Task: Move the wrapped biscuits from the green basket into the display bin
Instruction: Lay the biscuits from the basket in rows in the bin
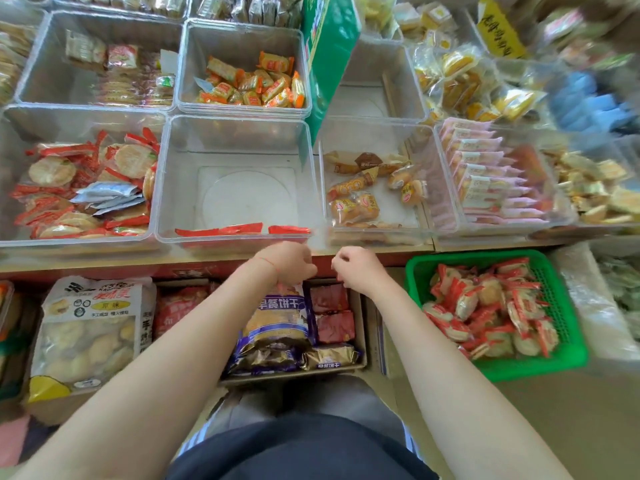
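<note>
While hovering side by side just below the near rim of the clear display bin (pixel 180 188), both held with fingers curled loosely inward: left hand (pixel 289 263) and right hand (pixel 356 270). Nothing visibly gripped in either, though motion blur softens the fingertips. Close together but apart, with a narrow gap between the knuckles. Wrapped biscuits (pixel 485 306), red-and-white packets, heaped in the green basket (pixel 571 355) to the right of the right hand and slightly nearer, well clear of the fingers. A few red wrappers (pixel 221 231) lying flat along the bin's near wall, just beyond the left hand; rest of the bin floor bare. To the bin's left, a neighbouring bin (pixel 10 188) piled with similar round biscuits in red wrappers. To its right, another bin (pixel 426 188) holding brown and orange-wrapped buns. Below the hands, a purple biscuit bag (pixel 277 327) in a cardboard box.
</note>
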`<state>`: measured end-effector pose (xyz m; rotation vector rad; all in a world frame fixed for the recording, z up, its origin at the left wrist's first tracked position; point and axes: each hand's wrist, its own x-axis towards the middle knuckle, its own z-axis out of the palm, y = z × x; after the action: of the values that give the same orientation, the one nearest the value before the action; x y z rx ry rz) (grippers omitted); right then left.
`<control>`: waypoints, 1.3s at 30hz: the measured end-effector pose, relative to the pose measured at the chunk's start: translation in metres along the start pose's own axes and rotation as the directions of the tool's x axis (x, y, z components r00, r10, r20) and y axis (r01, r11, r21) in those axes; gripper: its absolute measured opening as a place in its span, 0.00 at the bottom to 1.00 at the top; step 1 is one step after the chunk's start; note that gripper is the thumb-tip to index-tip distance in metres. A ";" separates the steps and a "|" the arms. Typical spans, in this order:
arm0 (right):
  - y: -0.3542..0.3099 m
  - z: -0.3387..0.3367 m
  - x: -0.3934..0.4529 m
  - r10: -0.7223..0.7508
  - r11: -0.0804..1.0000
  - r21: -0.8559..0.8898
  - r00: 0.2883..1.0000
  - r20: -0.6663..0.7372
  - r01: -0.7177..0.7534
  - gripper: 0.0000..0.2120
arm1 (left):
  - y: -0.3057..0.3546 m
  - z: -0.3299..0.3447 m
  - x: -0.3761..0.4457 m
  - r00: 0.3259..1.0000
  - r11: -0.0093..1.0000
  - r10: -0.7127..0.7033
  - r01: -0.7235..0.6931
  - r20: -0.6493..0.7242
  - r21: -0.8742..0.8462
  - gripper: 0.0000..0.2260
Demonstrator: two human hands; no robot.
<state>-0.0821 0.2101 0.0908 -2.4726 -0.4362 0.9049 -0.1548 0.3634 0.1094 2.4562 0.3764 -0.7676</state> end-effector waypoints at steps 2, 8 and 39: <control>0.032 -0.010 -0.006 0.035 0.999 -0.030 0.999 0.036 -0.034 0.12 | 0.018 0.010 -0.001 0.995 1.000 -0.008 0.008 0.098 -0.003 0.15; 0.134 -0.059 0.006 0.067 0.998 -0.015 0.997 -0.045 -0.068 0.07 | 0.100 0.058 0.040 0.997 0.958 -0.074 0.075 0.014 -0.275 0.12; 0.342 -0.206 0.042 -0.088 0.905 0.423 0.953 0.290 -0.045 0.25 | 0.306 0.195 0.141 0.954 0.236 -0.178 0.280 0.242 -0.931 0.13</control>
<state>0.1314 -0.1237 0.0272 -1.9348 -0.3213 1.2320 -0.0040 0.0168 0.0144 1.1530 0.8872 -0.4797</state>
